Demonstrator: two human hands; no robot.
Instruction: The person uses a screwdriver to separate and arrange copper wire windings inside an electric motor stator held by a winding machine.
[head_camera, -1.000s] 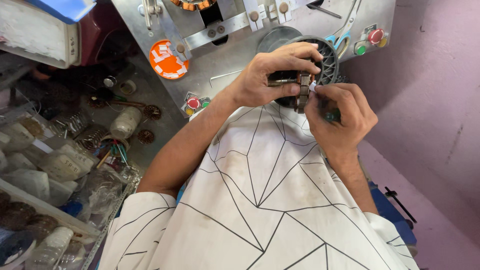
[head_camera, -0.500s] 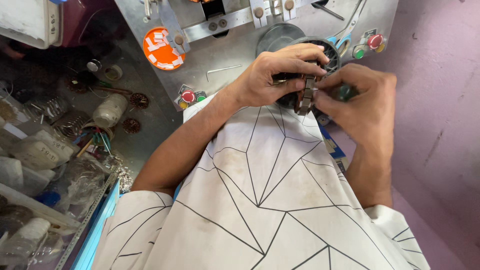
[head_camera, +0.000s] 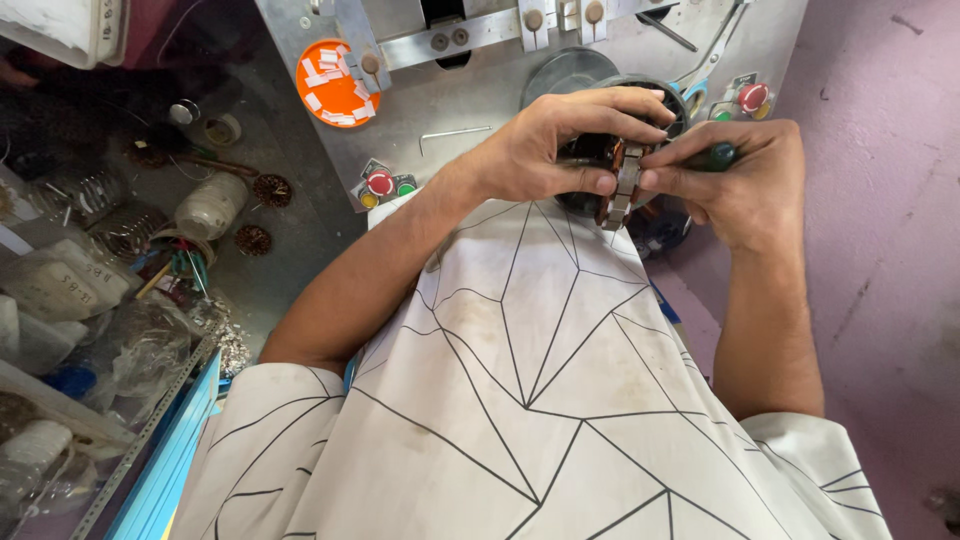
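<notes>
Stator core (head_camera: 612, 170), dark, round, with copper-coloured windings and a pale stack of metal laminations showing at its near edge; held in the air between both hands, just in front of the grey machine panel (head_camera: 470, 100) and above the person's lap.

Left hand (head_camera: 560, 150): fingers curled over the top and near side of the core, thumb pressed under it, clasping it firmly.

Right hand (head_camera: 745, 185): fingers drawn together, pinching a green-handled tool (head_camera: 718, 156) whose tip meets the laminated edge of the core (the tip itself is hidden by the fingertips).

Black ring-shaped fixture (head_camera: 675, 100): on the panel directly behind the core, partly covered by the left hand.

Panel fittings: one orange disc (head_camera: 335, 70) with small white tabs, upper left; one red and one green push button (head_camera: 385, 185) at the lower left corner; one red button (head_camera: 752, 97) at the right; one thin bent wire (head_camera: 450, 135) lying loose on the panel face.

Garment: white shirt (head_camera: 530, 400) with black line pattern, filling the lower middle of the view.

Bench (head_camera: 290, 230), left of the panel: one white bobbin (head_camera: 208, 208), two small dark wound coils (head_camera: 262, 212), clear plastic bags (head_camera: 120, 330) of small parts, bundles of coloured wire near the bobbin. Contents of the bags too blurred to tell.
</notes>
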